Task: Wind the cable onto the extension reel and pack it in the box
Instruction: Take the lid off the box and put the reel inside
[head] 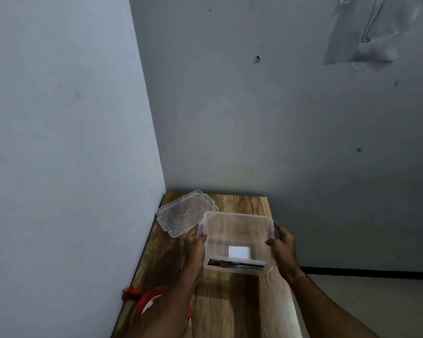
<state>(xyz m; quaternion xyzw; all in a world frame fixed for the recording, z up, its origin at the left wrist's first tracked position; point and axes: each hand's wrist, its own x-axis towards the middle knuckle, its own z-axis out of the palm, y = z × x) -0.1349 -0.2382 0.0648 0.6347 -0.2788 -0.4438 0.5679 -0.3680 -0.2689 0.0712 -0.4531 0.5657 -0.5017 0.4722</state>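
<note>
A clear plastic box [238,230] with a label on its near wall sits over the middle of the wooden table [232,303], held on both sides. My left hand [196,245] grips its left wall and my right hand [282,245] grips its right wall. The box holds nothing but a white patch seen at its bottom. Its clear lid [185,212] lies flat behind it at the table's far left corner. The red and white extension reel [145,304] lies at the table's near left edge, mostly hidden behind my left forearm; its cable is barely visible.
Grey walls close in the table on the left and at the back. A clear plastic bag [362,32] hangs on the back wall at upper right. To the right of the table the floor [376,301] drops away.
</note>
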